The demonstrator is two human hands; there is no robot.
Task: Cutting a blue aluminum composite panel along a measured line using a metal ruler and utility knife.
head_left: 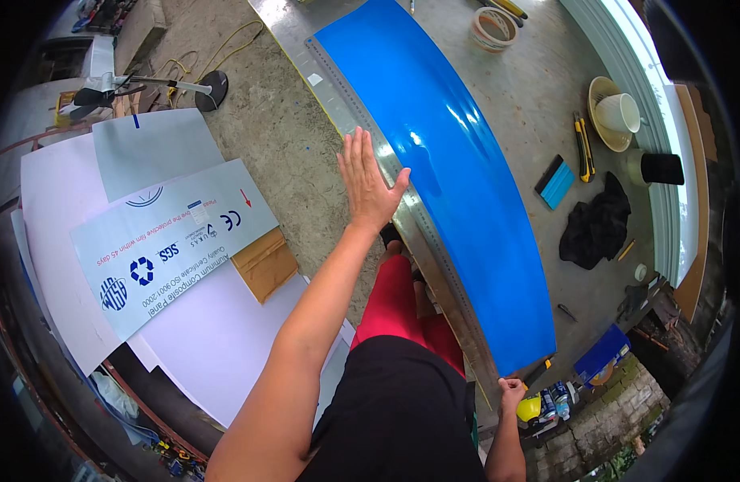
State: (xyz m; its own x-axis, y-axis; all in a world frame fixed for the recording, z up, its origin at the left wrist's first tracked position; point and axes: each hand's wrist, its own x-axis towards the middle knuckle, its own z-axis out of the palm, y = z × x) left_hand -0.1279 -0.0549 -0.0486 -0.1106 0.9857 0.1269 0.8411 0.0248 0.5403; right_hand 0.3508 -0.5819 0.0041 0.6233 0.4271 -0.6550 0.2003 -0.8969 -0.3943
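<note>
A long glossy blue sheet (458, 185) lies on the grey worktable, with a metal ruler (424, 221) along its near left edge. My left hand (372, 181) is laid flat on the ruler, fingers together and thumb out toward the blue sheet. At the ruler's right end, my right hand (510, 394) is closed by the sheet's lower corner. A black and orange utility knife (538, 371) is right beside its fingers. Whether they grip the knife, the sheet's corner or the ruler I cannot tell.
Across the worktable (538, 104) are a tape roll (494, 30), a yellow utility knife (583, 147), a blue squeegee (555, 183), a black cloth (596, 223), and a white cup (618, 112) on a saucer. Large panels (173, 241) lean at left, near a fan (212, 90).
</note>
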